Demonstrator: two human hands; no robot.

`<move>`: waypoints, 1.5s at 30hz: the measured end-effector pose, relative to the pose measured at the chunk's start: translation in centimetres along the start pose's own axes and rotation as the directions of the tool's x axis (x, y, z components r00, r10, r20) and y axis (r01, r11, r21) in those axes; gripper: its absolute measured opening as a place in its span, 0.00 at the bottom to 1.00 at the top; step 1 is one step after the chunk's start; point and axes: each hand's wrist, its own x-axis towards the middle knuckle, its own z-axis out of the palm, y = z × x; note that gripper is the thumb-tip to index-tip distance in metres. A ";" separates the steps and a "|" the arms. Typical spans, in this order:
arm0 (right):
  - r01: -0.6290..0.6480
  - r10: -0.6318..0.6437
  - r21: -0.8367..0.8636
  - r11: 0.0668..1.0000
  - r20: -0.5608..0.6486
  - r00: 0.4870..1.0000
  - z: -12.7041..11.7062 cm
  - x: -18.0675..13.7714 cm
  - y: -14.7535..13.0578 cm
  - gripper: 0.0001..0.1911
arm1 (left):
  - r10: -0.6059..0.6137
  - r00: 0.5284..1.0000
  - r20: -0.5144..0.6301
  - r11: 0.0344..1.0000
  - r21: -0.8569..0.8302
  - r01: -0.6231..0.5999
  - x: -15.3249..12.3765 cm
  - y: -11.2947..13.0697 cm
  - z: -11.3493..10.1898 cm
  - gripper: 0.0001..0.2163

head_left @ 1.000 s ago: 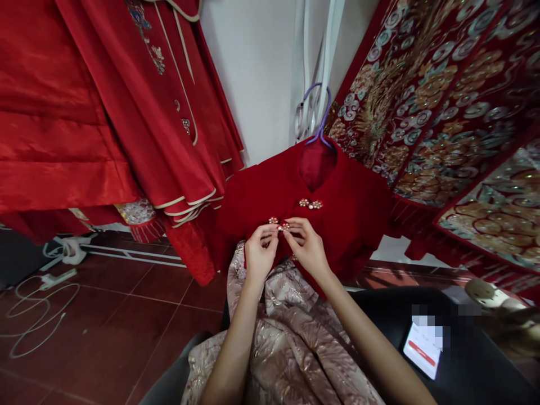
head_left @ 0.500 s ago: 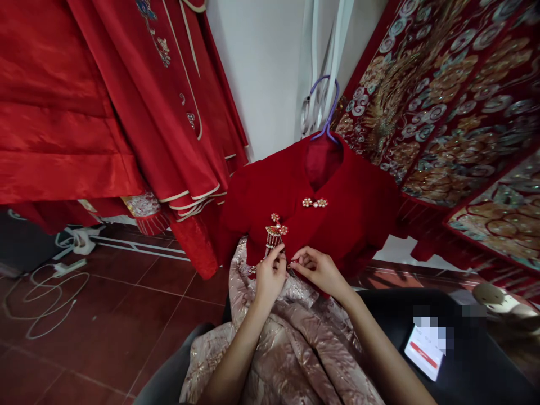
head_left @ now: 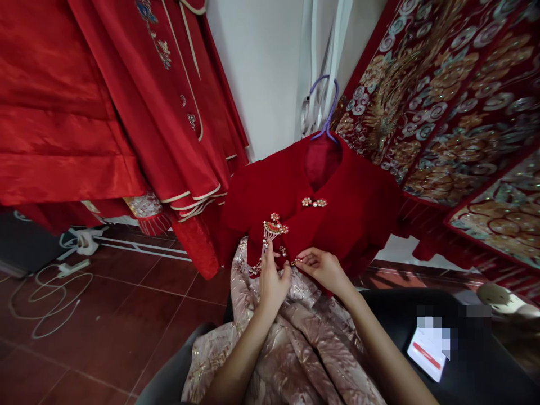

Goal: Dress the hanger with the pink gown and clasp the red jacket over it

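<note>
One red jacket hangs in front, its lower beaded clasp pinched in the right hand. Strands of the tassel ornament lie against the left hand, fingers loosely spread, and could snag if it pulled away; a tug might swing the jacket on its purple hanger, loosening the pinch.

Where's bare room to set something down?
Bare: floor tiles between the power strip and patterned cloth; a patch of black surface between the right forearm and phone. Crowded: lower front of the jacket, where left hand, right hand and fan ornament cluster. Pixelated area by the phone: can't tell.
</note>
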 end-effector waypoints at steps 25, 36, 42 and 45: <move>0.167 -0.157 0.039 0.985 -0.190 0.969 2.1 -0.9 -2.2 0.09 | -0.030 0.997 0.078 0.979 -0.197 0.044 1.4 -0.7 0.9 0.07; 0.128 -0.120 0.037 0.991 -0.171 0.978 1.7 -0.2 -2.0 0.09 | 0.006 0.999 0.045 1.000 -0.016 -0.005 2.0 -0.6 1.0 0.05; 0.101 -0.091 0.051 0.994 -0.167 0.982 1.9 0.0 -1.7 0.09 | -0.053 0.997 0.064 0.996 -0.070 0.057 2.1 -0.8 1.6 0.08; 0.084 -0.070 0.064 0.994 -0.198 0.978 1.9 0.2 -1.1 0.09 | -0.078 0.995 0.057 0.990 -0.115 0.085 2.1 -0.7 1.8 0.08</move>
